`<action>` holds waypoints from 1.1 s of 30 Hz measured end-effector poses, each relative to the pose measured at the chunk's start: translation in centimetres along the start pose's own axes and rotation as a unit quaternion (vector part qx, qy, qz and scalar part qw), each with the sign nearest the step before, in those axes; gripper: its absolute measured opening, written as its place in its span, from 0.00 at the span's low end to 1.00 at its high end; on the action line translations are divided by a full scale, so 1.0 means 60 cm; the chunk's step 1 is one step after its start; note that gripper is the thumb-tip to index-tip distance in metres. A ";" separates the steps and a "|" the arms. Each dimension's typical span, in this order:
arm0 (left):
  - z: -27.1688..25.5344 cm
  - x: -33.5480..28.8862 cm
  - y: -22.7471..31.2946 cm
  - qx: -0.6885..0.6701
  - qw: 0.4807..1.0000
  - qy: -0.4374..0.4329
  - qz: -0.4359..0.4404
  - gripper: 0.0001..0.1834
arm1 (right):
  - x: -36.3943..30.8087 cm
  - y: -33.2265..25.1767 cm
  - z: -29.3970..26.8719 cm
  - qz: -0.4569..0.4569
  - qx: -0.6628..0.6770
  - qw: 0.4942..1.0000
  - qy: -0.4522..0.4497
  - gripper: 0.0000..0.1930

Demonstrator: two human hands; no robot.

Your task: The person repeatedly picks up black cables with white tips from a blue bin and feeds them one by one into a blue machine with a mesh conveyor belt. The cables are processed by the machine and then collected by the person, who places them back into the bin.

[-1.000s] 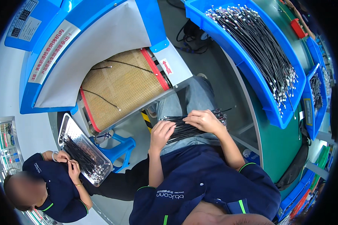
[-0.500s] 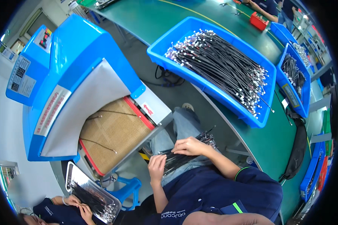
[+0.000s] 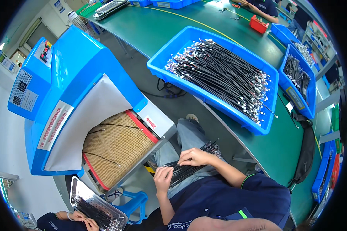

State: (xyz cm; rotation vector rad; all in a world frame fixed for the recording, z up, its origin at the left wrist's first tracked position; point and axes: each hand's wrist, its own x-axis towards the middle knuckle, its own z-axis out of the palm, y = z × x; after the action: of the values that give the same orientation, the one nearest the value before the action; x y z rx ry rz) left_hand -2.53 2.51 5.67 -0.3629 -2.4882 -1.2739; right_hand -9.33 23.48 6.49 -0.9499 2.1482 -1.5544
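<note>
Across my lap lies a bundle of thin black cables (image 3: pixel 181 174) with small connectors at the ends. My left hand (image 3: pixel 164 179) is at the bundle's left end, its fingertips pinched on a cable end. Just right of it, my right hand (image 3: pixel 195 157) reaches over the bundle, thumb and fingers closed on a thin black cable. The fingertips of the two hands are a short way apart. Exactly where each fingertip grips is too small to make out.
Left stands a blue machine (image 3: pixel 77 57) with a mesh conveyor belt (image 3: pixel 112 148) carrying several cables. A blue bin (image 3: pixel 155 66) full of cables sits on the green table (image 3: pixel 142 36). Lower left, a co-worker's hands (image 3: pixel 85 220) work over a metal tray (image 3: pixel 76 184) near a blue stool (image 3: pixel 137 204).
The whole view has shifted slightly, so most things sit lower in the picture. Both my hands stay pinched at the bundle's left end, with only small finger movement.
</note>
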 end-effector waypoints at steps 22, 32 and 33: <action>0.005 0.001 0.000 0.045 0.999 -0.005 0.026 0.08 | -0.002 0.003 -0.009 0.011 0.004 1.000 -0.013 0.08; -0.037 -0.009 -0.024 0.075 0.997 -0.015 -0.025 0.06 | -0.004 0.007 -0.023 0.011 -0.054 0.998 -0.012 0.10; -0.043 -0.010 -0.030 0.084 0.996 -0.007 -0.020 0.06 | -0.006 0.007 -0.028 0.012 -0.068 0.998 -0.007 0.10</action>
State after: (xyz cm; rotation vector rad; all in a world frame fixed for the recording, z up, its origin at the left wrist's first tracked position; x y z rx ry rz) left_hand -2.21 -0.66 5.54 -0.2818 -2.6034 -1.0708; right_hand -10.22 24.98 6.64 -0.9706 2.2716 -1.3998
